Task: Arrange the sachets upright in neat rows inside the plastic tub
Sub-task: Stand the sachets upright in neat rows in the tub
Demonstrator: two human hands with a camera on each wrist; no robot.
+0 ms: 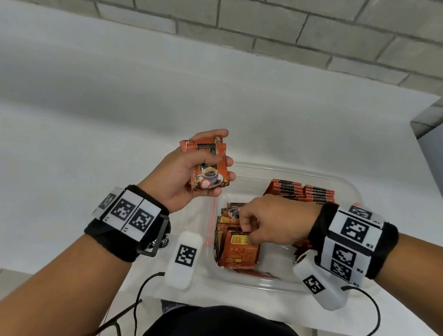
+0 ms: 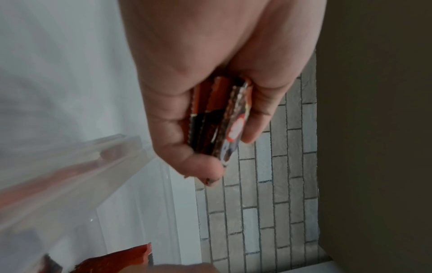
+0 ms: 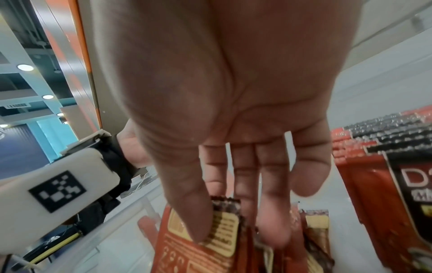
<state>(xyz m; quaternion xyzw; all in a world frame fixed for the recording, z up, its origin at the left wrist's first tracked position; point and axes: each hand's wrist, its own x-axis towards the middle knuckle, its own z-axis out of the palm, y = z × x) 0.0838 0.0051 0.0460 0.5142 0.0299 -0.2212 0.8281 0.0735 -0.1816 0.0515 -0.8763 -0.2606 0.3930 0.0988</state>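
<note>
Several red-and-brown foil coffee sachets [image 1: 209,170] sit fanned in the left hand [image 1: 186,175], fingers and thumb curled round the small stack, raised just beyond the left rim of the clear rectangular plastic tub [image 1: 349,189]. In the left wrist view the stack shows edge-on between thumb and fingers. To the left of that hand the white tabletop [image 1: 69,124] lies bare as far as the frame edge, and it runs back to a grey brick wall [image 1: 231,13].

Inside the tub, at its near-left corner, a loose bunch of upright sachets [image 1: 236,248] leans against the left wall, backs facing the camera. The right hand [image 1: 272,219] reaches down into this bunch; thumb and fingertips are closed in a pinch on the top edge of the front sachet, as the right wrist view shows, with the little finger held apart.

Further right and back, two neat rows of standing sachets [image 1: 302,192] fill the far part of the tub, their top edges level and touching. Between those rows and the near bunch the tub floor is clear plastic. The tub's right rim is partly hidden by the right wrist.
</note>
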